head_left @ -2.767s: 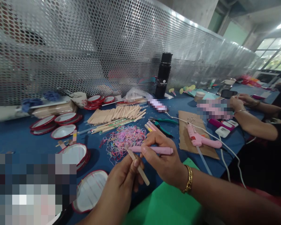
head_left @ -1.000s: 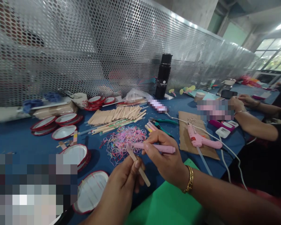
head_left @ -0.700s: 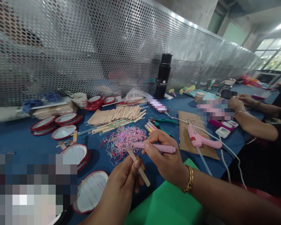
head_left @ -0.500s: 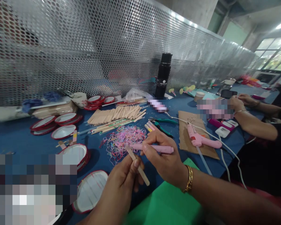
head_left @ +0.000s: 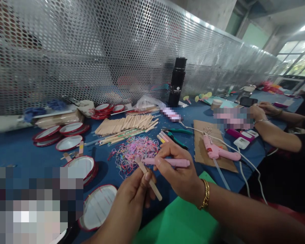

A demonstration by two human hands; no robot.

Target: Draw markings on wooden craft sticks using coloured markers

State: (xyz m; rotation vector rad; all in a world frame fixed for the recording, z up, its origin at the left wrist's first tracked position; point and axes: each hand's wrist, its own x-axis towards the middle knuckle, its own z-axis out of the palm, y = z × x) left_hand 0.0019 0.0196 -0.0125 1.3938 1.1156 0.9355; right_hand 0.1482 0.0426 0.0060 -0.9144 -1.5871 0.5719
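My left hand [head_left: 133, 193] pinches a flat wooden craft stick [head_left: 152, 185], which slants with its upper end away from me. That upper end looks tinted pinkish. In my right hand [head_left: 176, 173] is a pink marker [head_left: 176, 162], gripped like a pen, its tip at or very near the stick's upper end. Just beyond both hands lies a tangled heap of colourful rubber bands [head_left: 134, 150]. Yellow and pink markers [head_left: 163, 137] rest behind my right hand, and a green sheet [head_left: 183, 220] spreads below my wrists.
Many plain craft sticks [head_left: 124, 124] lie behind the heap. Red-rimmed lids [head_left: 99, 208] line the left. Teal-handled pliers [head_left: 179, 139], a pink glue gun [head_left: 213, 149] on cardboard [head_left: 199, 145], cables and a black bottle [head_left: 178, 83] stand rightward. Another person's hands [head_left: 264, 113] work at far right.
The marker and my right hand have shifted slightly to the right and down. The stick's upper end now looks pinker. My left hand stays nearly still.
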